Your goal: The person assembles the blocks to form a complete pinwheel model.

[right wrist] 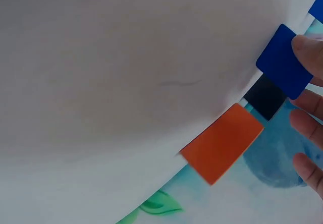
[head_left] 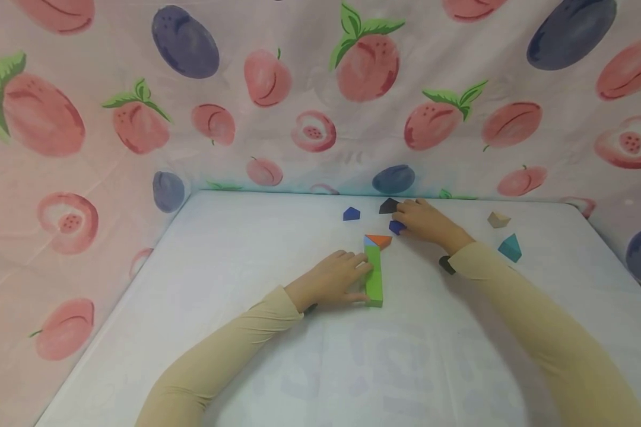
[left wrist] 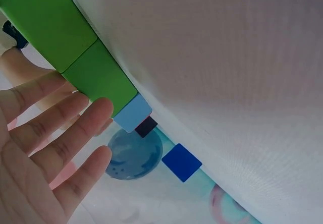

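A wrinkled, fruit-printed cloth [head_left: 310, 35] rose behind a smooth white tabletop [head_left: 219, 249]. The left hand [head_left: 331, 280], fingers spread and fairly straight, touched the side of a green bar of rectangular blocks [head_left: 374, 286], whose seam showed in the left wrist view. The right hand [head_left: 426, 222] pinched an angular blue block [right wrist: 280, 60] near the bar's far end; the right wrist view revealed the thumb on its flat face. A faceted teal block [head_left: 510, 248] lay farther right. An orange triangular block [head_left: 383, 241] adjoined a light-blue block [head_left: 369, 241] at the bar's end; the right fingers partly hid a black angular block [head_left: 387, 206].
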A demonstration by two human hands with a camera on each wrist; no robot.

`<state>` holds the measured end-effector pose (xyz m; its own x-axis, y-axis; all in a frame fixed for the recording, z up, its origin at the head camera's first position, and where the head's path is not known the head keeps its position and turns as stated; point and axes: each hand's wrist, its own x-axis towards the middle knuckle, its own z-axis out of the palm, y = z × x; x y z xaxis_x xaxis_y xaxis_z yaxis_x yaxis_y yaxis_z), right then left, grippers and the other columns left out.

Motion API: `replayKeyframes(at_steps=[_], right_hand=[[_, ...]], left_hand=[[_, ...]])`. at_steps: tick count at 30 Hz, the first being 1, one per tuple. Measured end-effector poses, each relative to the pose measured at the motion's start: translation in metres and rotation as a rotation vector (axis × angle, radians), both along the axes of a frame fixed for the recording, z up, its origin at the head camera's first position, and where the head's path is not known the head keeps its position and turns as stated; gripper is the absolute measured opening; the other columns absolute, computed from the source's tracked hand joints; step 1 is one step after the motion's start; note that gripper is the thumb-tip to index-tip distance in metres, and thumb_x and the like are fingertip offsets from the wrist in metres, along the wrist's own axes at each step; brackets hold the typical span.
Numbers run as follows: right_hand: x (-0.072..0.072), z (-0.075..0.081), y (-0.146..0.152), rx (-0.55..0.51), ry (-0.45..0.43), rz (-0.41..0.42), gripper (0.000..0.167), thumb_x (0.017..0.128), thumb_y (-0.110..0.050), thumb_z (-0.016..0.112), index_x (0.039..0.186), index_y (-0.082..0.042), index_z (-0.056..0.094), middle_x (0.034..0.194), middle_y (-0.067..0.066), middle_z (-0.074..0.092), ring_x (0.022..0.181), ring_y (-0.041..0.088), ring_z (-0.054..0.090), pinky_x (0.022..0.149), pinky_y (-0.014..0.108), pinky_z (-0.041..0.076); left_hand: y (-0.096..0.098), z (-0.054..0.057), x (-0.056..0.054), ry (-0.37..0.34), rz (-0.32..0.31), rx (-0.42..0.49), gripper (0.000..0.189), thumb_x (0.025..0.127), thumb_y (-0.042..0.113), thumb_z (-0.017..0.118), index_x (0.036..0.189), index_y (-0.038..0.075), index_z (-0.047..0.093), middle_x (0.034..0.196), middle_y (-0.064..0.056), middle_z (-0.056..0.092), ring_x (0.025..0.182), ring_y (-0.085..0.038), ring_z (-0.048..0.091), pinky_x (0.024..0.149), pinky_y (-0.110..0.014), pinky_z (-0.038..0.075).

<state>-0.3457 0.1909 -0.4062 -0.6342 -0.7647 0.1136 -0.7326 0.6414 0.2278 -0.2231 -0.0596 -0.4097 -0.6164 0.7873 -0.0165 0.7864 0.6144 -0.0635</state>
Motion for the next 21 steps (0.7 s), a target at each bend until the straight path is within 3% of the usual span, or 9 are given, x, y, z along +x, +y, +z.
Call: replayKeyframes(at_steps=[9, 15, 21], right_hand=[[-0.004, 0.008, -0.019, 0.028, -0.117, -0.065, 0.034, 0.080, -0.022, 0.074, 0.110, -0.008, 0.065, 0.113, 0.014, 0.067, 0.114, 0.035, 0.056, 0.100, 0.056, 0.039], [-0.006, 0.010, -0.029, 0.046, -0.113, -0.038, 0.032, 0.078, -0.015, 0.075, 0.109, -0.010, 0.067, 0.110, 0.011, 0.068, 0.111, 0.032, 0.057, 0.099, 0.057, 0.040], [-0.008, 0.009, -0.036, -0.004, -0.118, 0.000, 0.029, 0.078, -0.009, 0.074, 0.106, -0.012, 0.069, 0.104, 0.009, 0.069, 0.105, 0.029, 0.059, 0.097, 0.056, 0.042]], left_hand=[[0.000, 0.000, 0.000, 0.008, -0.008, 0.004, 0.065, 0.088, 0.060, 0.050, 0.133, 0.014, 0.047, 0.131, -0.003, 0.052, 0.115, -0.016, 0.053, 0.103, -0.032, 0.040], [0.000, 0.000, 0.000, 0.008, -0.011, 0.008, 0.066, 0.088, 0.060, 0.050, 0.133, 0.013, 0.048, 0.131, -0.004, 0.052, 0.115, -0.017, 0.053, 0.103, -0.033, 0.040], [0.000, 0.001, 0.000, 0.005, -0.007, 0.014, 0.066, 0.087, 0.060, 0.051, 0.134, 0.013, 0.047, 0.132, -0.005, 0.052, 0.116, -0.017, 0.053, 0.103, -0.033, 0.040]])
